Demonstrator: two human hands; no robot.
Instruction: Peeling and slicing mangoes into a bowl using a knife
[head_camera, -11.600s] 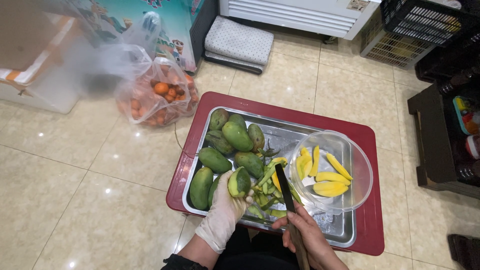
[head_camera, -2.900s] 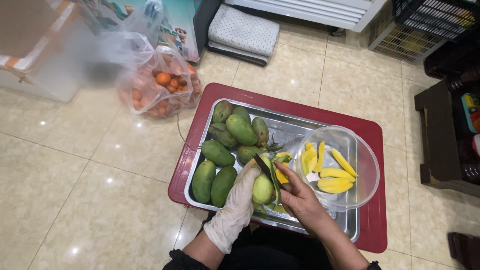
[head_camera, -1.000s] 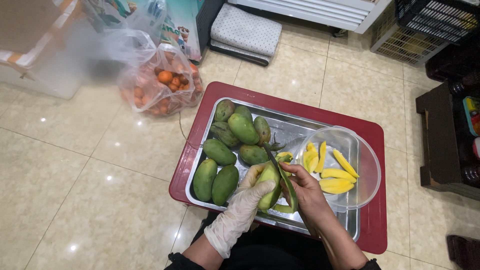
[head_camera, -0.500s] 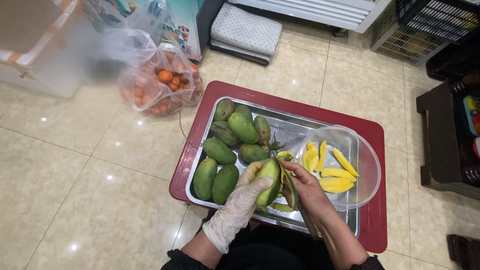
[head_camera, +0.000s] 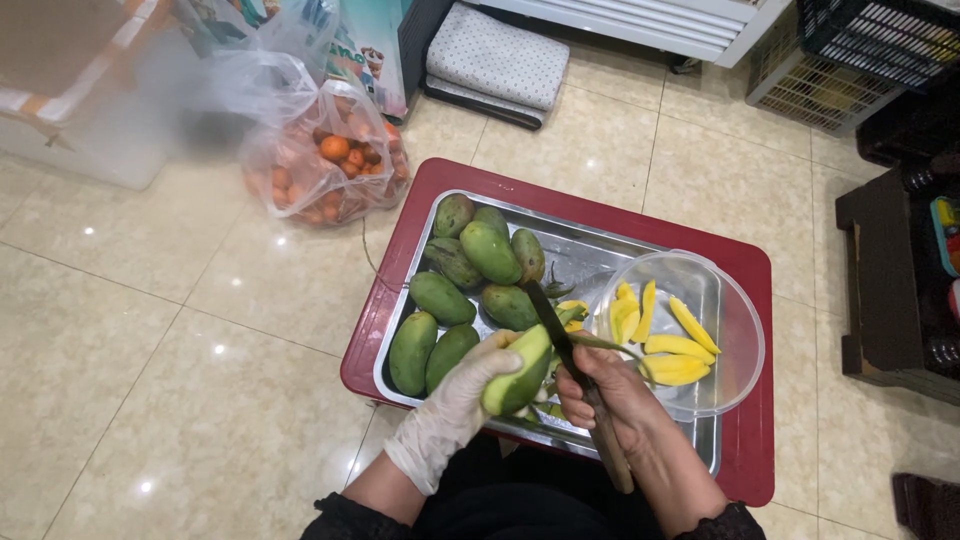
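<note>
My left hand (head_camera: 455, 405), in a thin white glove, grips a green mango (head_camera: 520, 370) over the front of a steel tray (head_camera: 590, 250). My bare right hand (head_camera: 610, 395) holds a dark-bladed knife (head_camera: 555, 320) whose blade lies along the mango's right side, pointing away from me. Green peel strips (head_camera: 560, 400) lie under the hands. Several whole green mangoes (head_camera: 470, 270) fill the tray's left half. A clear bowl (head_camera: 735, 325) at the tray's right holds yellow mango slices (head_camera: 660, 335).
The steel tray sits on a low red table (head_camera: 745, 270) over a tiled floor. A clear plastic bag of orange fruit (head_camera: 325, 165) lies at the left. A folded grey cloth (head_camera: 495, 60), a crate (head_camera: 865, 45) and a dark shelf (head_camera: 895, 290) stand around.
The mango has been turned in my left hand, its green side now toward me. The knife has stayed against its right side, blade pointing away.
</note>
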